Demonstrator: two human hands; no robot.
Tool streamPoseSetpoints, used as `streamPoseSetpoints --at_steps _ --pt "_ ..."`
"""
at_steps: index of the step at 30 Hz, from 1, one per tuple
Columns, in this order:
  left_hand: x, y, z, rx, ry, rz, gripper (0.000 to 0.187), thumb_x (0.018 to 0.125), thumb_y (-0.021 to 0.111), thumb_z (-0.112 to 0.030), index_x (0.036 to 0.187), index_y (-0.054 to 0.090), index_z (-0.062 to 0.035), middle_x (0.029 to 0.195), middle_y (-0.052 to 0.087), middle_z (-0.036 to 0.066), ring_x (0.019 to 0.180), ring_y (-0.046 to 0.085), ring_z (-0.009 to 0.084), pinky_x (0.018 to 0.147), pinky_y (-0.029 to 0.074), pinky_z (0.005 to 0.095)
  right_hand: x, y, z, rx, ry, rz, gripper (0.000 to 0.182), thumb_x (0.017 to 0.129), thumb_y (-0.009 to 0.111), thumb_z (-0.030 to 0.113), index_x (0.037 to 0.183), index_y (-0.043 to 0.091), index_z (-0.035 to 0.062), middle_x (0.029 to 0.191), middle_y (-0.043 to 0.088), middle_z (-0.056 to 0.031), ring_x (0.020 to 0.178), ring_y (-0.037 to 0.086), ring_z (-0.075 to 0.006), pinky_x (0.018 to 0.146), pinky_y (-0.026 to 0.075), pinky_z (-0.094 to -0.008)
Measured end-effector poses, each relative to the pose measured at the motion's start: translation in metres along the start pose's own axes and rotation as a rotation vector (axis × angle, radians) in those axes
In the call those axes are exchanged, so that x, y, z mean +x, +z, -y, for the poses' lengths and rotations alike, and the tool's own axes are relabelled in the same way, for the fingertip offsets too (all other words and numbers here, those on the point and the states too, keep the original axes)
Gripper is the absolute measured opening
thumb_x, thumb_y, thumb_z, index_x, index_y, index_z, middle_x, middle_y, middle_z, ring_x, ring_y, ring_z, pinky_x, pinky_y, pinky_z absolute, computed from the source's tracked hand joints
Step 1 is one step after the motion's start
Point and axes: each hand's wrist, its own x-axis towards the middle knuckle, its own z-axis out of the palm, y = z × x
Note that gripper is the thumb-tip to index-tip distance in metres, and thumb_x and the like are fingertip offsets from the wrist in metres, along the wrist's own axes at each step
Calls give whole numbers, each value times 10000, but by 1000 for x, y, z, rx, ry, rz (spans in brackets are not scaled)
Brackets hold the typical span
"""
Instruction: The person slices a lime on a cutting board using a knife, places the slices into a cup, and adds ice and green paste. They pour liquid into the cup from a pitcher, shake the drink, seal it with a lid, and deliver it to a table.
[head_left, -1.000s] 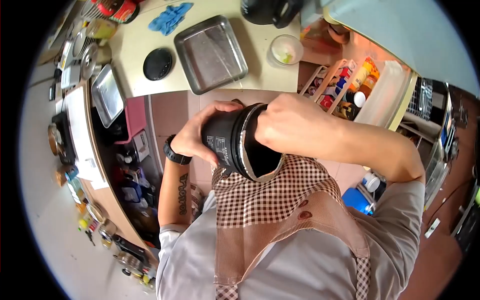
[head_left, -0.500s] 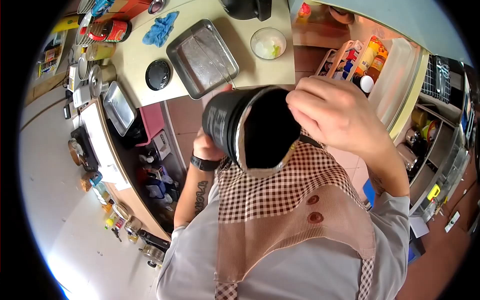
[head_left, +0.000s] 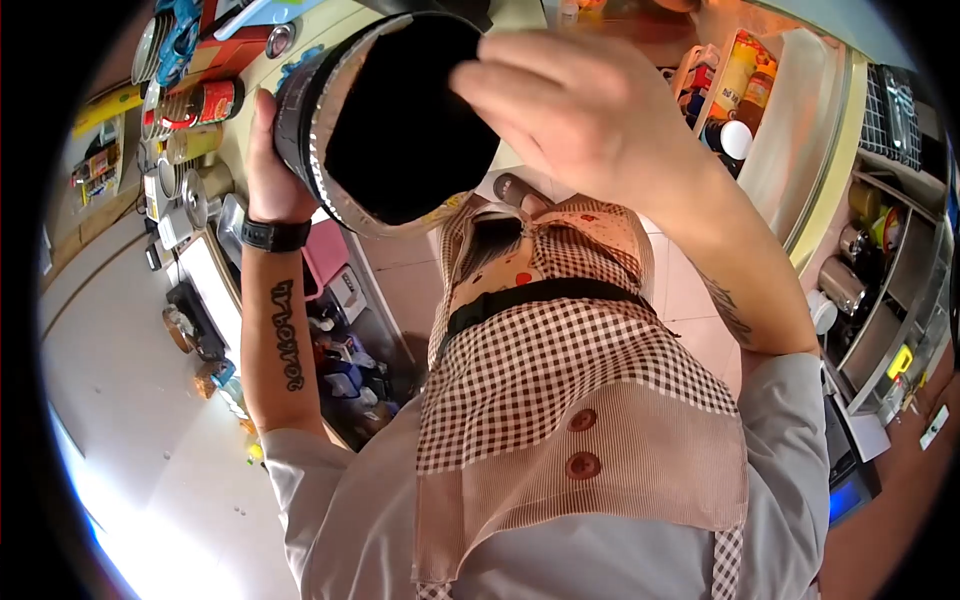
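A large black container (head_left: 300, 115) with a round open mouth and a shiny foil-like rim is held up, its mouth tilted toward the camera. The inside looks fully black. My left hand (head_left: 275, 170) is wrapped round its side, with a dark watch on the wrist. At the right edge of the mouth is my right hand (head_left: 570, 105), fingers bent and closed together; what its fingertips hold, if anything, is hidden.
Jars and a red-labelled bottle (head_left: 215, 103) stand at the upper left. An open fridge door holds bottles (head_left: 735, 85) at the upper right. A pink tray (head_left: 323, 255) lies below the container. Shelves (head_left: 885, 290) stand at the right.
Both hands and the container have moved up and to the left, and the container looks larger. It now hides the metal tray and glass bowl that showed on the counter.
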Motion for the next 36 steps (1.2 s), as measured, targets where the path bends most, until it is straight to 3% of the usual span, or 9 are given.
streamPoseSetpoints --at_steps 2,6,9,12,13,18,30,33,36 --pt "10 21 -1 89 7 -168 710 1031 466 -588 1427 535 -2 1377 636 133 1234 621 274 1090 457 387 1 12 -9 -11 -56 -138 176 726 704 59 878 623 97 844 559 -16 708 631 -175 516 520 -321" --pt "33 10 -16 121 -27 -8 702 1024 484 -596 1404 563 -10 1362 645 129 1210 636 271 1078 475 379 -10 7 -13 -22 -53 -29 109 731 672 100 805 592 102 826 559 -6 715 640 -177 545 531 -311" --pt "29 40 -13 85 -105 361 709 1015 488 -614 1407 570 -28 1348 657 111 1193 646 255 1071 486 377 0 -8 -23 -121 -104 -248 112 721 684 117 809 615 105 809 564 -9 724 645 -188 550 527 -326" --pt "44 30 -22 121 -147 176 701 1016 495 -606 1403 572 -26 1344 660 114 1189 650 242 1052 500 372 -14 1 -24 -105 -134 5 70 817 665 23 811 598 42 804 562 -68 704 607 -204 570 535 -325" --pt "49 20 -25 140 -142 96 698 1016 498 -603 1402 573 -26 1342 661 115 1189 651 239 1046 504 370 -22 10 -26 266 -36 -29 67 779 643 48 791 578 38 779 508 -91 700 597 -247 552 552 -343" --pt "63 27 -25 178 -132 67 594 1034 522 -519 1334 608 -14 1264 702 117 1091 707 250 971 571 363 -26 13 -49 -216 -21 -126 93 769 688 128 850 646 108 810 577 -14 732 648 -193 556 518 -334" --pt "88 28 -17 525 -143 35 553 1048 524 -459 1379 555 -17 1306 675 120 1137 688 240 985 564 383 -81 91 -26 148 321 -196 58 780 669 109 827 670 75 921 624 -37 891 674 -241 685 583 -384" --pt "88 30 -11 542 -84 -7 553 1053 507 -464 1440 512 -69 1364 642 105 1206 650 229 1027 530 394 -88 98 -15 230 289 -462 90 811 663 124 882 680 72 941 622 -33 930 668 -228 702 583 -374" --pt "90 34 -5 578 -76 -6 551 1054 511 -464 1423 528 -55 1342 655 107 1187 660 230 1026 529 385 -96 108 -7 263 325 -211 178 844 641 114 1001 706 62 971 596 -45 957 638 -216 736 581 -356"
